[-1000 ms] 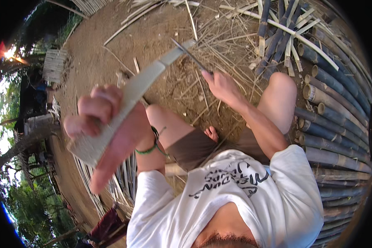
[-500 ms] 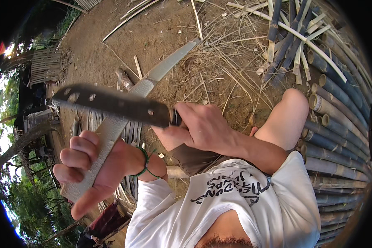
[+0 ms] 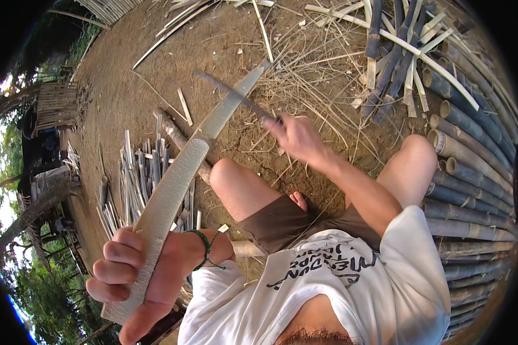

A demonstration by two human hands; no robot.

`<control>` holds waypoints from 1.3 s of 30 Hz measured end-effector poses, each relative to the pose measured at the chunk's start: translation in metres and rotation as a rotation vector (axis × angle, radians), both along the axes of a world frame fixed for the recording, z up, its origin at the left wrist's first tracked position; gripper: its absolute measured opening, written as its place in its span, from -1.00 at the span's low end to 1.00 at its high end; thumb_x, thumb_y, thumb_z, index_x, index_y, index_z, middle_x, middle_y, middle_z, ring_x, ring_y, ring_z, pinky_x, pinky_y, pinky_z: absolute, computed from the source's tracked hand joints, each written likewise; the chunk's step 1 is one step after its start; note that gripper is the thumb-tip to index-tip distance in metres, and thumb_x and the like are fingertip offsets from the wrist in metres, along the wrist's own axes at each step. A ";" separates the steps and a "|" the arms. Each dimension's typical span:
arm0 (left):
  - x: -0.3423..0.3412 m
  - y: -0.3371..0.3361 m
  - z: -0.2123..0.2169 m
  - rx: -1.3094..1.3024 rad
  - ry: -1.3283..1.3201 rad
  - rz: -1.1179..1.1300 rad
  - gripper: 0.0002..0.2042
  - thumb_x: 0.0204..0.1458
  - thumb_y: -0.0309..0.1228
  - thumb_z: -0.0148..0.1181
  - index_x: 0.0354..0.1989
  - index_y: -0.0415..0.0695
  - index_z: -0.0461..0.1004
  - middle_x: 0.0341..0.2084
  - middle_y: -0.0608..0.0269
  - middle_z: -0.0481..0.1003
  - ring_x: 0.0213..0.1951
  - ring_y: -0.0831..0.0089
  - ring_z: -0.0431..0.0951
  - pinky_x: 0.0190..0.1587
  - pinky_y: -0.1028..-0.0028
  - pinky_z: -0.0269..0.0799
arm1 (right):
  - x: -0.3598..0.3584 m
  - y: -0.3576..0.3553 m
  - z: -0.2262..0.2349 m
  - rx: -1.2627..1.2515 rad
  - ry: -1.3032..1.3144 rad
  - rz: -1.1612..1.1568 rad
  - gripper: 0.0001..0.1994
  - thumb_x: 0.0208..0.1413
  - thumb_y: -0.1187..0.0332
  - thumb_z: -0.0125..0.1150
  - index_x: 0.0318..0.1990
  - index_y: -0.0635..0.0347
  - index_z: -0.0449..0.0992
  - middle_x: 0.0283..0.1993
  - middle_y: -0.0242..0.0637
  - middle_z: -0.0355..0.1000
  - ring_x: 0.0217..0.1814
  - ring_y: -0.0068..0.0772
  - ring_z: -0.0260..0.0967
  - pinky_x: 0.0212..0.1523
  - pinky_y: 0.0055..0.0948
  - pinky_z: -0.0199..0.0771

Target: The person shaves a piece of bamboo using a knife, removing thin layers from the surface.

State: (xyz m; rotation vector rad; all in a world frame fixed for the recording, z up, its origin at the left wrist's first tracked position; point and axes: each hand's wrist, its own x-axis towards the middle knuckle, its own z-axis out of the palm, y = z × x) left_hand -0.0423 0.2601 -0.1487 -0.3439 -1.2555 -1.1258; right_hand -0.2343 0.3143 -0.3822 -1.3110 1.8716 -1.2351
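A long, flat bamboo strip (image 3: 172,192), pale with a node partway along, slants from lower left up toward the ground ahead. My left hand (image 3: 168,265) has its fingers wrapped round the near end, thumb along the edge, a green cord bracelet on the wrist. In my right hand (image 3: 301,138) is a knife (image 3: 248,102), gripped by its handle and blurred by motion. Its dark blade, seen nearly edge-on, crosses the far part of the strip beyond the node. Whether blade and strip touch, I cannot tell.
Split bamboo pieces (image 3: 144,178) stand bundled beside my left arm, near a thin log (image 3: 171,127). Fibre shavings (image 3: 311,75) litter the dirt ahead. Dark and pale strips (image 3: 394,63) are heaped at far right, above stacked bamboo poles (image 3: 472,227). My bent knees flank the work.
The knife has swung from above my left hand out to the strip's far part, turning edge-on. My right hand has moved forward and right. My left hand still holds the strip, slightly lower.
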 end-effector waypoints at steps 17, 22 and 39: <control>0.017 -0.013 0.011 0.131 -0.019 0.658 -0.38 0.01 0.31 0.13 -0.63 0.04 0.04 -0.73 0.48 -0.05 -0.63 0.57 -0.11 -0.57 0.49 -0.22 | 0.008 -0.080 -0.062 -0.202 -0.108 0.055 -0.34 0.29 -0.32 -0.29 -0.52 0.11 0.31 -0.76 -0.54 0.10 -0.82 -0.62 0.05 -0.89 -0.54 0.02; 0.020 -0.031 0.028 0.161 -0.077 0.320 -0.37 0.02 0.32 0.11 -0.64 0.03 0.05 -0.74 0.47 -0.06 -0.64 0.57 -0.11 -0.57 0.48 -0.22 | -0.041 -0.084 -0.157 0.165 -0.146 -0.099 -0.33 0.29 -0.33 -0.35 -0.49 0.11 0.34 -0.73 -0.54 0.11 -0.80 -0.65 -0.04 -0.87 -0.56 -0.01; -0.016 -0.032 0.081 0.346 0.040 0.769 -0.34 0.21 0.32 -0.31 -0.73 0.03 -0.01 -0.80 0.42 0.00 -0.71 0.57 -0.10 -0.63 0.53 -0.25 | 0.063 0.009 0.052 -0.543 0.001 -0.009 -0.43 0.27 -0.21 -0.02 -0.42 0.20 0.36 -0.76 -0.44 0.22 -0.82 -0.49 0.17 -0.81 -0.38 0.20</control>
